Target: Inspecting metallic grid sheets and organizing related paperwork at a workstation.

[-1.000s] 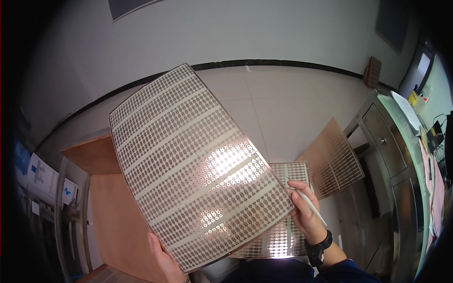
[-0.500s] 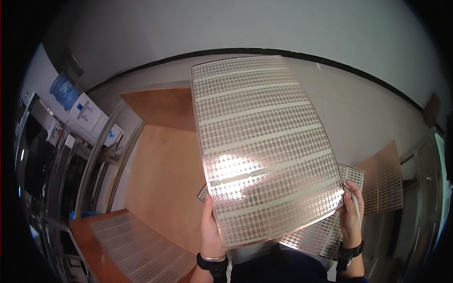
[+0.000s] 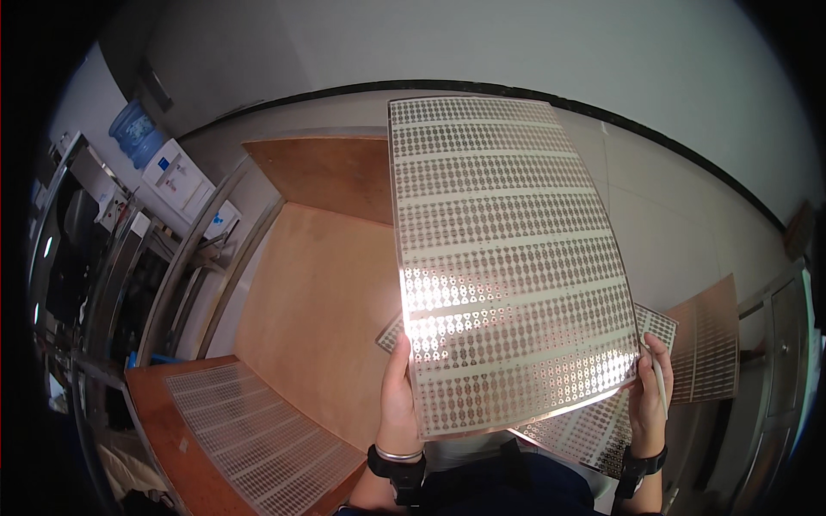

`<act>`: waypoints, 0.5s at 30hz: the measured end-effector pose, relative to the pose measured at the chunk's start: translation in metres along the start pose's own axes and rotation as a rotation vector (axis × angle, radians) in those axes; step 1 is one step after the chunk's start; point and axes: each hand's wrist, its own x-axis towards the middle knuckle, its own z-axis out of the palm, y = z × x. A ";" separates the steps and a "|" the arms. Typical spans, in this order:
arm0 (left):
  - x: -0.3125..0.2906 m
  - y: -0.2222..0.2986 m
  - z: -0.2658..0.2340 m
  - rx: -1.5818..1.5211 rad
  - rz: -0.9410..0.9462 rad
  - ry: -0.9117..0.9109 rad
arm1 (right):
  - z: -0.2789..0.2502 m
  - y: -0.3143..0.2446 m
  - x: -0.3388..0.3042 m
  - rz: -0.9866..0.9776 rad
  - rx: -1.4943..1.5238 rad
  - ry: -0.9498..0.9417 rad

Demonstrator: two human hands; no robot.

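Observation:
A large thin circuit-board panel [image 3: 508, 224], covered in rows of small shiny metallic patterns, is held up before me, its far end raised away from my body. My left hand [image 3: 398, 396] grips its left edge near the lower corner. At the lower right corner my right hand [image 3: 650, 387] is closed on the other edge. A slim white pen-like stick [image 3: 660, 384] also sits in the right hand's fingers. Beneath the raised panel lies another patterned panel [image 3: 581, 430], mostly covered by it. Bright glare hides part of the raised panel's pattern.
A translucent patterned sheet [image 3: 258, 443] lies on a reddish-brown board [image 3: 148, 391] at lower left. Beyond it is a light wooden surface [image 3: 301, 284] with an upright brown panel [image 3: 331, 172]. A copper-coloured panel [image 3: 710, 335] stands at right, a water dispenser [image 3: 176, 185] far left.
The panel and both hands appear shifted to the right in the view, as the whole background does too. The glare on the panel has shrunk. Both hands keep their grip.

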 end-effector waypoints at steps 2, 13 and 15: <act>0.001 0.000 -0.001 0.007 0.022 0.000 | -0.004 0.002 0.000 0.000 -0.001 -0.009; 0.008 0.031 -0.020 0.047 0.068 -0.093 | 0.000 -0.005 -0.007 0.476 0.384 -0.332; 0.005 0.031 -0.015 0.038 0.055 -0.043 | 0.011 -0.007 -0.014 0.543 0.316 -0.335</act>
